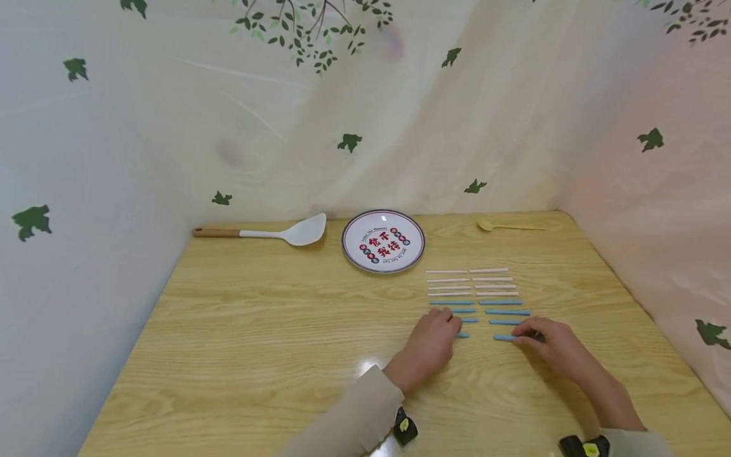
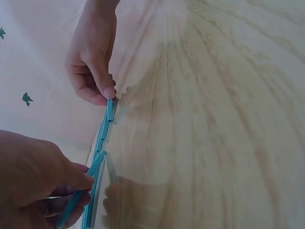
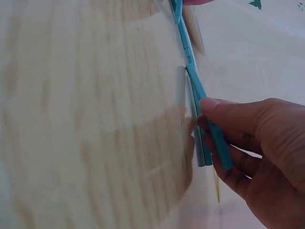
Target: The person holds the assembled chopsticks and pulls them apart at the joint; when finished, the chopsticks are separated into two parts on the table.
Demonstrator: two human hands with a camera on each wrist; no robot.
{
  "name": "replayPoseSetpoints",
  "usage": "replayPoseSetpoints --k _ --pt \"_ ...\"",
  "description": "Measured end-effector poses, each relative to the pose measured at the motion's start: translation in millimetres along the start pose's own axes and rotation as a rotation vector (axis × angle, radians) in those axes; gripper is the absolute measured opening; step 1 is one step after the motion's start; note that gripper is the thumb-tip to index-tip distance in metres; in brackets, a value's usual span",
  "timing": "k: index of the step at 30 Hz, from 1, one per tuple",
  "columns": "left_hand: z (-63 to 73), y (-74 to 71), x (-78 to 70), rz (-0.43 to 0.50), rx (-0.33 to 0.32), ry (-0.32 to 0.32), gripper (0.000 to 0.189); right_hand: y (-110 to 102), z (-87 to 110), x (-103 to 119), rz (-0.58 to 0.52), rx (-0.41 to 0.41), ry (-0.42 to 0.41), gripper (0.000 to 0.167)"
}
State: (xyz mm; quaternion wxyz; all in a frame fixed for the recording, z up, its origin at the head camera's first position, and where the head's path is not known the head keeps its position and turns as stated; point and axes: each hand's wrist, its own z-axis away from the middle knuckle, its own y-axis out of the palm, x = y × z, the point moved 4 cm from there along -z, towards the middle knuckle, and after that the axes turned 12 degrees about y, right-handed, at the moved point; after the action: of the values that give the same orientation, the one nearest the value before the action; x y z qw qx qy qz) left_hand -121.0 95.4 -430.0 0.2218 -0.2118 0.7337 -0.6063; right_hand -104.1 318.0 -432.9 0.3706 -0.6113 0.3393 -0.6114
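Slim blue sticks (image 1: 451,303) lie in two side-by-side columns on the wooden table, with several rows of pale pinkish-white sticks (image 1: 488,270) behind them. At the near end of the left column, my left hand (image 1: 431,343) pinches a blue stick (image 2: 98,161) between thumb and fingers; the hand covers part of the column in the head view. My right hand (image 1: 551,343) pinches the nearest blue stick (image 3: 220,143) of the right column by its right part. In the right wrist view this stick slants across the fingers, its far end close to the row behind.
A white plate (image 1: 360,235) with red characters stands behind the sticks, near the back edge. Left of it lies a white spatula (image 1: 305,231) with a wooden handle. A small yellow spoon (image 1: 485,225) lies at the back right. Printed cloth walls (image 1: 365,178) border the table.
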Motion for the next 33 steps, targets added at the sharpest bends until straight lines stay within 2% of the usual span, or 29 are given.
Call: replayPoseSetpoints --k 4,7,19,26,33 --pt "-5.8 5.6 -5.9 -0.009 0.027 -0.004 0.021 0.5 -2.0 -1.1 0.02 0.027 0.011 0.013" --pt "-8.1 7.9 -8.0 -0.009 0.04 -0.01 0.023 0.2 -3.5 -0.9 0.028 0.02 -0.011 0.014" --pt "-11.9 6.9 -8.2 -0.003 0.029 0.014 0.026 -1.6 -1.8 -1.5 0.066 -0.093 -0.115 0.02" --pt "-14.6 6.6 -8.7 -0.027 0.04 0.027 0.026 0.0 -2.3 -4.0 0.08 -0.115 -0.123 0.022" --pt "-17.0 7.9 -9.5 -0.027 0.088 0.019 0.027 -0.6 -2.2 -4.0 0.099 -0.135 -0.132 0.023"
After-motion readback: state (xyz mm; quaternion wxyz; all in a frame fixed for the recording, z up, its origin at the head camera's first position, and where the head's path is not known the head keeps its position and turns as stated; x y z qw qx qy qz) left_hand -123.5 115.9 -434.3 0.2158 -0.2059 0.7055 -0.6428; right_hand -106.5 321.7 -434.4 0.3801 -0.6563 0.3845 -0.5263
